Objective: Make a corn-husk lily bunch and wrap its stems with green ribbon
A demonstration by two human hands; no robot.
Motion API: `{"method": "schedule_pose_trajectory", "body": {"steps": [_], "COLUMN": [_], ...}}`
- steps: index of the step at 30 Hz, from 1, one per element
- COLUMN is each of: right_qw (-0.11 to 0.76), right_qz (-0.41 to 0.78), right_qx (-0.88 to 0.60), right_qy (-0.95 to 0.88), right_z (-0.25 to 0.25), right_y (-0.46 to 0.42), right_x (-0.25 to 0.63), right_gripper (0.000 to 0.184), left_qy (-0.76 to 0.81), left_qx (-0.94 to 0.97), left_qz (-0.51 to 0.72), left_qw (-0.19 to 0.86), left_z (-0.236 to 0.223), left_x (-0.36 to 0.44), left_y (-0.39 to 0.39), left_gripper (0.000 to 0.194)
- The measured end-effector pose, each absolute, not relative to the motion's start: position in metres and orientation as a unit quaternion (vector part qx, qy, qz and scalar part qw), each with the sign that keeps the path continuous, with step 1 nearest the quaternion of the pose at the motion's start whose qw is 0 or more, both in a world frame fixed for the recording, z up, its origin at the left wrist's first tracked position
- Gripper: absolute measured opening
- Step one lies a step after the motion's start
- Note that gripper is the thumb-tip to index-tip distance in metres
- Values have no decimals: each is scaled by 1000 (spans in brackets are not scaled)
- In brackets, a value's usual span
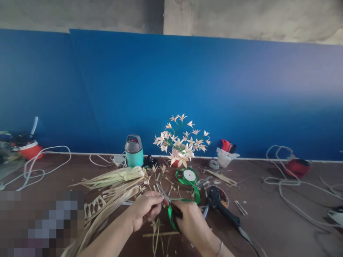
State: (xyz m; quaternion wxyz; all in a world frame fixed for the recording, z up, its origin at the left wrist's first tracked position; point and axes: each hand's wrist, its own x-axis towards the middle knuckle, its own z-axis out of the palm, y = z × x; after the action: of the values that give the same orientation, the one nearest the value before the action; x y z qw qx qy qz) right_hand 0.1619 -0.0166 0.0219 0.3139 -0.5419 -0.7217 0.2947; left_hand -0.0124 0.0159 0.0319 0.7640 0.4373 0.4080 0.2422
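My left hand [151, 207] is closed in a pinch, its fingertips at a green ribbon [197, 195] that runs from its spool [189, 175]. A length of the ribbon also hangs between my two hands. My right hand [190, 217] is wrapped round a pair of scissors [166, 196], whose blades point away from me beside my left fingertips. Part of the dark handle is hidden by my fingers. Small husk flowers [154, 170] and scraps lie just beyond. Below my hands are thin stems [157, 232] and a thin stick [160, 234].
Dried corn husks [115, 176] lie to the left. A pot of pale flowers [177, 152] stands before the blue panel [120, 82], near a teal-and-grey container [134, 153]. A black glue gun [222, 207] with a cord lies at right. White cables [281, 189] cross both sides.
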Motion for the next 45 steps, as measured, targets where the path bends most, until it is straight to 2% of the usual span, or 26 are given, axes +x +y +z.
{"method": "schedule_pose_trajectory", "body": {"steps": [2, 5, 9, 15, 22, 24, 27, 30, 33, 35, 39, 43, 45], "right_qw": [309, 297, 282, 311, 292, 300, 313, 251, 210, 231, 277, 397, 455], "right_qz": [300, 446, 594, 601, 651, 616, 449, 258, 174, 213, 351, 386, 467], "right_qx": [-543, -531, -494, -469, -439, -452, -521, -581, -598, -580, -545, -542, -516], "right_qy": [-720, -656, -569, -567, -546, -571, -655, -730, -753, -752, -709, -633, -555], "right_z": [21, 17, 15, 22, 23, 22, 22, 24, 25, 23, 17, 21, 28], "right_y": [-16, -14, -13, -16, -16, -16, -16, -16, -17, -16, -8, -1, -2], "right_x": [163, 163, 165, 166, 169, 167, 163, 161, 162, 165, 178, 185, 181], "right_gripper": [21, 10, 12, 8, 11, 10, 8, 24, 39, 35, 12, 12, 21], "left_qy": [406, 386, 368, 356, 328, 325, 351, 397, 432, 449, 459, 447, 433], "left_qx": [440, 459, 475, 477, 466, 443, 383, 346, 356, 386, 475, 561, 583], "left_qz": [247, 233, 223, 234, 234, 246, 276, 286, 282, 276, 294, 277, 254], "left_qw": [762, 766, 768, 769, 788, 799, 809, 800, 779, 757, 691, 639, 638], "left_z": [32, 30, 31, 34, 38, 36, 29, 25, 27, 30, 40, 49, 53], "left_x": [-12, -15, -18, -17, -18, -16, -10, -5, -4, -6, -11, -15, -16], "left_y": [17, 19, 20, 19, 16, 15, 15, 14, 13, 13, 16, 16, 15], "left_gripper": [26, 27, 26, 22, 22, 22, 20, 21, 24, 26, 26, 24, 23]}}
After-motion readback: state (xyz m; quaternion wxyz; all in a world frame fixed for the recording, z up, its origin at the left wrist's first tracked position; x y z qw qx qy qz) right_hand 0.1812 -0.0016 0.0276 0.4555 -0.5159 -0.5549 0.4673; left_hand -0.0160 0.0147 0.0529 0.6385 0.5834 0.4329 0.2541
